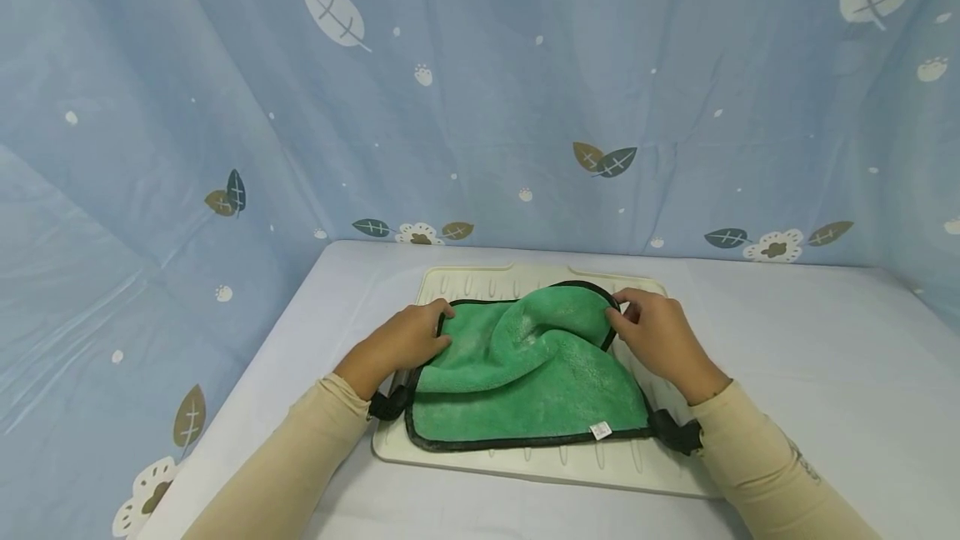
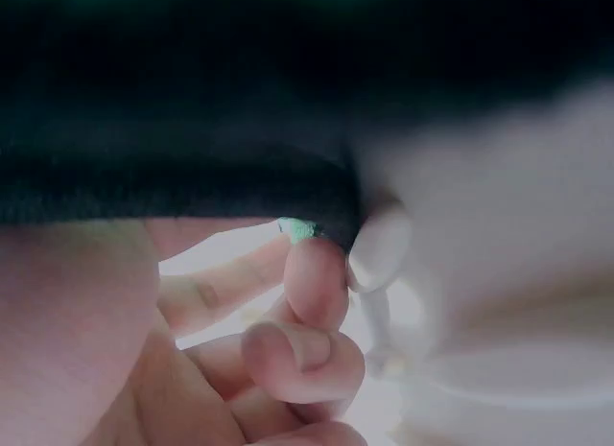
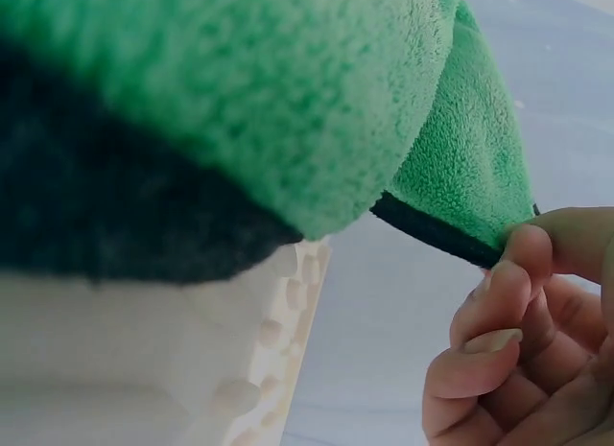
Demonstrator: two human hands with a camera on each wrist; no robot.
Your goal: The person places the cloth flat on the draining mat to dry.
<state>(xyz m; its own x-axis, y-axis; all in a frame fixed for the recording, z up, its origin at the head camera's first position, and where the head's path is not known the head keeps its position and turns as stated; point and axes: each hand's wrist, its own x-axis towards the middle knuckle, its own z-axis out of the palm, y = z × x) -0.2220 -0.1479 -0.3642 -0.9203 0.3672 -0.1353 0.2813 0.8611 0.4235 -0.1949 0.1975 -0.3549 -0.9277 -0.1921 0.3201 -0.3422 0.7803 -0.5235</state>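
While both hands work at the far edge of the cloth, the left hand (image 1: pixel 408 340) pinches the black-bound hem at the far left corner, its fingers (image 2: pixel 317 273) curled round the trim in the left wrist view. The right hand (image 1: pixel 656 336) does the same at the far right corner, thumb and fingertips (image 3: pixel 523 254) closed on the dark binding with green pile standing up just above them. Each hand holds cloth only; neither is spread wide.

Between the two hands lies the green microfibre cloth (image 1: pixel 525 382), edged in black, with a small white label (image 1: pixel 601 431) near its near right corner. Its near half lies flat, while the far half is bunched into a raised fold between the two grips. The cloth rests on a cream ribbed tray (image 1: pixel 540 461), which sits on the pale bench (image 1: pixel 825 357). A blue curtain printed with leaves (image 1: pixel 480 90) closes off the back and sides.

As I judge it, the risk lies in the thin pinch: the binding is narrow and the pile slippery, so one corner could slide free and leave the cloth skewed. Uneven pulling by the two hands would deepen the bunched fold, and a hard drag might shift the light tray across the bench.
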